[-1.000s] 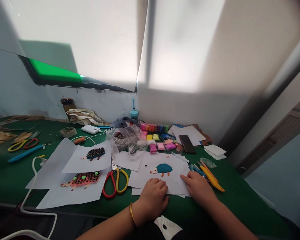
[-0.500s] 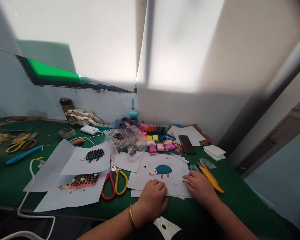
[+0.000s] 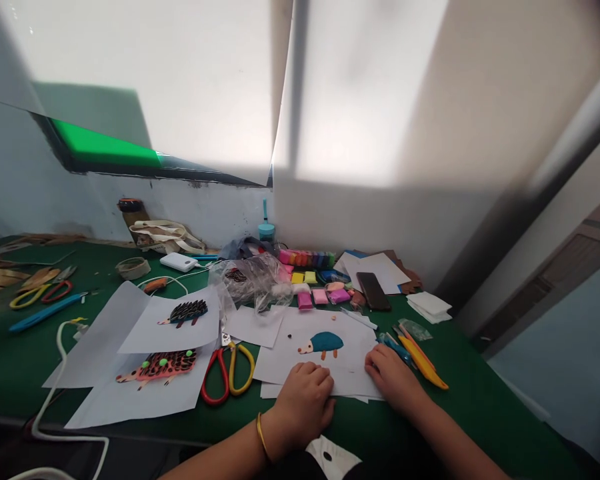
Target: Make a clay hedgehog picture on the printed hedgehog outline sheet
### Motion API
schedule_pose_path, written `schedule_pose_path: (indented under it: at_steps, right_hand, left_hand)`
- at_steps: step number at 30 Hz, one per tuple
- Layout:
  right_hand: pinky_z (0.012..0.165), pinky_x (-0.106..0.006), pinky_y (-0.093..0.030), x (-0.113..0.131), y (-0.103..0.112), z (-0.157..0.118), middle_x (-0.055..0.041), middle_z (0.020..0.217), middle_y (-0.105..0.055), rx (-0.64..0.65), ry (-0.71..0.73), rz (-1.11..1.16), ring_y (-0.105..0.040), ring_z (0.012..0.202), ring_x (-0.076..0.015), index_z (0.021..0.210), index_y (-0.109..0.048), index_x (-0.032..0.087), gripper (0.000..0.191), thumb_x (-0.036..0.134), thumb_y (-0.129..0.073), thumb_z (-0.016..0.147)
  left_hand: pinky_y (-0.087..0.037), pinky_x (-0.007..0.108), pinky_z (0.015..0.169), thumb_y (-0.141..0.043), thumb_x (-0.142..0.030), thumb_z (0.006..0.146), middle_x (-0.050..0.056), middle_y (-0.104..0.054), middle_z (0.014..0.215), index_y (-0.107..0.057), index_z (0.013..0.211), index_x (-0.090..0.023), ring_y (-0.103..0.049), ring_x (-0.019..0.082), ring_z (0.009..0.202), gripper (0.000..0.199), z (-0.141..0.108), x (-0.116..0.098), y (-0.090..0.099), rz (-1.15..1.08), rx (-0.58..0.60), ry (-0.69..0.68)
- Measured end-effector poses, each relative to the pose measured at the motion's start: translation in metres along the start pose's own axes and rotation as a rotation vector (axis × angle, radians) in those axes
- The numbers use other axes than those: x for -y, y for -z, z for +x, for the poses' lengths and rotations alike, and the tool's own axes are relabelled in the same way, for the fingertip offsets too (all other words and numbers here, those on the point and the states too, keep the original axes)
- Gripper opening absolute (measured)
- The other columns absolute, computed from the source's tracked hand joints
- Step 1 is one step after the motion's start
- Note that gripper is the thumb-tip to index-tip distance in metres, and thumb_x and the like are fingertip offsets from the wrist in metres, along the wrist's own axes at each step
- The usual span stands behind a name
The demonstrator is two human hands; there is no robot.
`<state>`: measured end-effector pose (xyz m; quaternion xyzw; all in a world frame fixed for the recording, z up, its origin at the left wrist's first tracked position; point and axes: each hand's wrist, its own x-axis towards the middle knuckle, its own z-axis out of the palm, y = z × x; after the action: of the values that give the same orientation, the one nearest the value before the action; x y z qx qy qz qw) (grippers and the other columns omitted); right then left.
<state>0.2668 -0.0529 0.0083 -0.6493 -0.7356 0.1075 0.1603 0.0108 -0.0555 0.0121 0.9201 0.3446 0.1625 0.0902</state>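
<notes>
On a white sheet (image 3: pixel 275 363) lies a blue clay hedgehog (image 3: pixel 326 342) with a pale face and brown legs. My left hand (image 3: pixel 306 397) rests on the sheet's lower edge, just below the hedgehog, its fingers curled; whether anything is under them is hidden. At the sheet's right edge my right hand (image 3: pixel 391 373) lies with bent fingers, and what they hold, if anything, cannot be made out. A small black piece (image 3: pixel 289 336) and a small pink piece (image 3: pixel 333 318) sit on the paper near the hedgehog.
Red-and-yellow scissors (image 3: pixel 229 373) lie left of the sheet, beside papers bearing a dark hedgehog (image 3: pixel 189 312) and a pink hedgehog (image 3: pixel 163 366). Clay packs (image 3: pixel 305 300) and a phone (image 3: pixel 373 291) are behind. Yellow tools (image 3: pixel 424 363) lie right of my right hand.
My right hand's fingers have drawn in, and the hand has shifted slightly down at the sheet's edge. My left hand has stayed nearly in place.
</notes>
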Motion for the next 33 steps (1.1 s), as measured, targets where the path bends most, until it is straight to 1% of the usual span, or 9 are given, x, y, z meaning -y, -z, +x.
schedule_pose_path:
  at_steps: [4, 9, 13, 17, 21, 24, 26, 29, 33]
  right_hand:
    - [0.083, -0.036, -0.045, 0.01, 0.001, 0.003, -0.0072, 0.098, -0.059, -0.003, -0.014, 0.013, -0.057, 0.095, -0.0227, 0.082, -0.062, 0.02, 0.017, 0.018, -0.046, 0.089]
    - [0.087, -0.033, -0.044, 0.044, -0.006, 0.011, -0.0061, 0.097, -0.06, -0.058, 0.117, 0.118, -0.056, 0.096, -0.0209, 0.083, -0.06, 0.021, 0.016, 0.015, -0.046, 0.09]
    - [0.087, -0.032, -0.044, 0.061, -0.019, 0.017, -0.0054, 0.096, -0.06, -0.072, 0.146, 0.189, -0.056, 0.096, -0.0204, 0.083, -0.061, 0.02, 0.018, 0.014, -0.046, 0.09]
    - [0.084, -0.033, -0.044, 0.056, -0.029, 0.019, -0.0061, 0.094, -0.06, -0.061, 0.16, 0.252, -0.056, 0.092, -0.0207, 0.085, -0.065, 0.02, 0.024, 0.018, -0.043, 0.093]
    - [0.087, -0.036, -0.045, 0.044, -0.033, 0.018, -0.0084, 0.098, -0.061, -0.107, 0.167, 0.371, -0.057, 0.096, -0.0221, 0.095, -0.068, 0.02, 0.028, 0.024, -0.04, 0.096]
    - [0.089, -0.037, -0.045, 0.038, -0.032, 0.018, -0.0085, 0.099, -0.061, -0.168, 0.116, 0.468, -0.057, 0.097, -0.0223, 0.098, -0.068, 0.021, 0.031, 0.028, -0.039, 0.097]
    - [0.087, -0.037, -0.046, 0.035, -0.032, 0.019, -0.0082, 0.098, -0.061, -0.201, 0.071, 0.51, -0.058, 0.094, -0.0225, 0.097, -0.069, 0.021, 0.031, 0.031, -0.039, 0.097]
    - [0.085, -0.038, -0.047, 0.031, -0.032, 0.021, -0.0083, 0.097, -0.061, -0.223, 0.052, 0.536, -0.059, 0.093, -0.0228, 0.096, -0.068, 0.021, 0.03, 0.033, -0.041, 0.096]
    - [0.088, -0.039, -0.046, 0.031, -0.035, 0.02, -0.0082, 0.098, -0.061, -0.219, 0.077, 0.504, -0.059, 0.095, -0.0227, 0.099, -0.069, 0.022, 0.03, 0.034, -0.041, 0.096]
  left_hand:
    - [-0.043, 0.042, 0.095, -0.059, -0.028, 0.085, 0.006, -0.064, 0.113, -0.059, 0.102, -0.022, -0.054, 0.026, 0.107, 0.018, 0.0, 0.0, 0.001, -0.007, 0.004, -0.006]
    - [-0.044, 0.043, 0.094, -0.059, -0.028, 0.084, 0.006, -0.063, 0.114, -0.058, 0.102, -0.022, -0.054, 0.026, 0.105, 0.019, 0.0, 0.0, 0.001, -0.003, 0.009, -0.001]
    - [-0.044, 0.043, 0.095, -0.059, -0.027, 0.084, 0.006, -0.063, 0.112, -0.058, 0.102, -0.021, -0.053, 0.026, 0.105, 0.019, -0.001, 0.002, -0.002, 0.004, 0.007, -0.007]
    - [-0.045, 0.043, 0.093, -0.06, -0.028, 0.083, 0.007, -0.063, 0.112, -0.058, 0.102, -0.021, -0.054, 0.027, 0.104, 0.021, 0.0, 0.005, -0.006, 0.009, -0.001, -0.021]
    - [-0.045, 0.045, 0.093, -0.06, -0.027, 0.083, 0.007, -0.063, 0.114, -0.058, 0.105, -0.021, -0.054, 0.028, 0.106, 0.023, 0.0, 0.007, -0.007, 0.004, -0.016, -0.031]
    - [-0.045, 0.045, 0.093, -0.059, -0.026, 0.083, 0.007, -0.063, 0.115, -0.059, 0.105, -0.021, -0.054, 0.028, 0.107, 0.022, 0.0, 0.006, -0.006, -0.003, -0.023, -0.033]
    - [-0.045, 0.045, 0.093, -0.059, -0.026, 0.084, 0.007, -0.063, 0.116, -0.059, 0.105, -0.021, -0.054, 0.028, 0.107, 0.022, 0.0, 0.005, -0.004, -0.004, -0.025, -0.035]
    - [-0.045, 0.045, 0.094, -0.059, -0.025, 0.084, 0.007, -0.063, 0.117, -0.059, 0.105, -0.021, -0.054, 0.028, 0.107, 0.021, -0.001, 0.003, -0.003, -0.01, -0.025, -0.027]
    - [-0.044, 0.044, 0.096, -0.059, -0.024, 0.085, 0.006, -0.063, 0.117, -0.059, 0.104, -0.021, -0.054, 0.027, 0.108, 0.02, -0.001, 0.0, 0.0, -0.018, -0.029, -0.017]
